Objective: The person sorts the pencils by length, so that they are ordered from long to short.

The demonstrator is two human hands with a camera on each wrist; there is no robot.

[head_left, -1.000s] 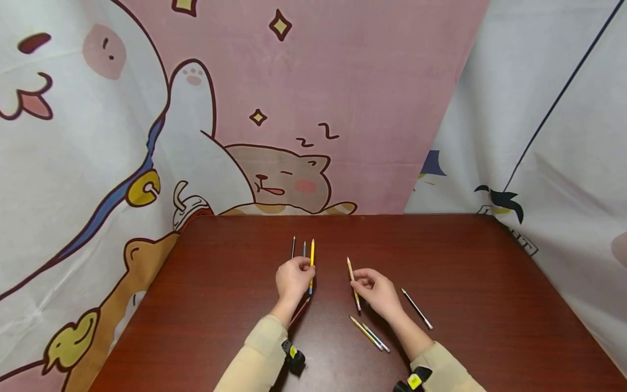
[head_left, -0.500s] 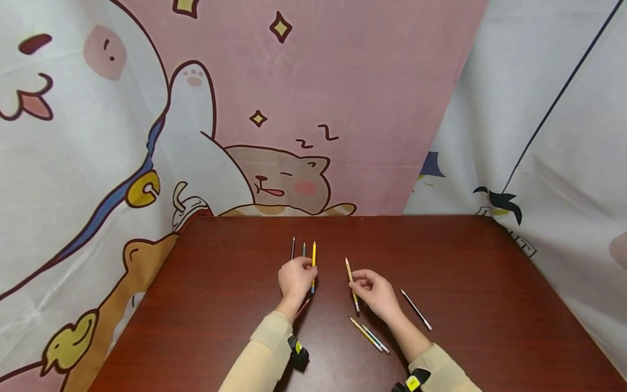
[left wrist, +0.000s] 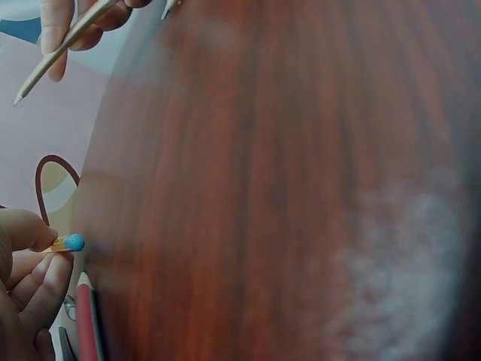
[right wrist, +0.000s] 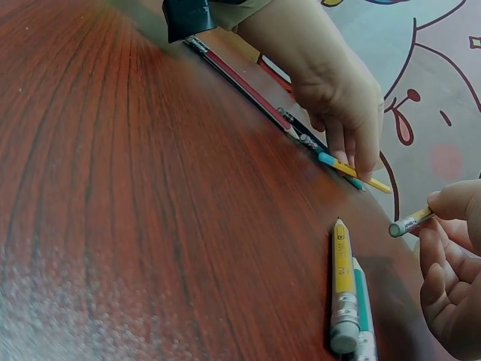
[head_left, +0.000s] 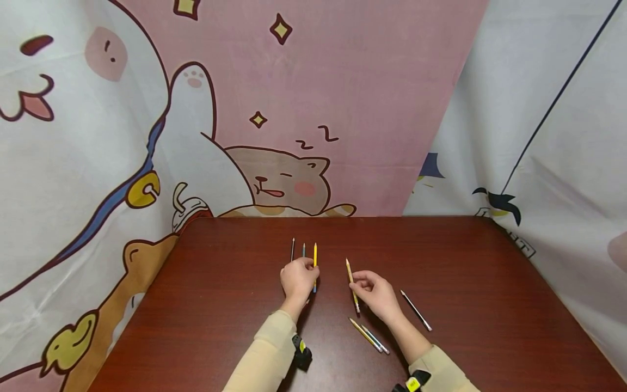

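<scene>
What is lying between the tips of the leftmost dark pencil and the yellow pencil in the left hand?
In the head view, a blue-green pencil shows between the dark pencil and the yellow pencil, partly hidden by the left hand.

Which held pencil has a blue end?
The bright yellow pencil in the left hand; the paler pencil in the right hand ends in a greenish eraser.

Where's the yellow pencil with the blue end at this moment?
The yellow pencil is pinched in the left hand, near the middle of the head view, with a teal pencil just to its left.
</scene>
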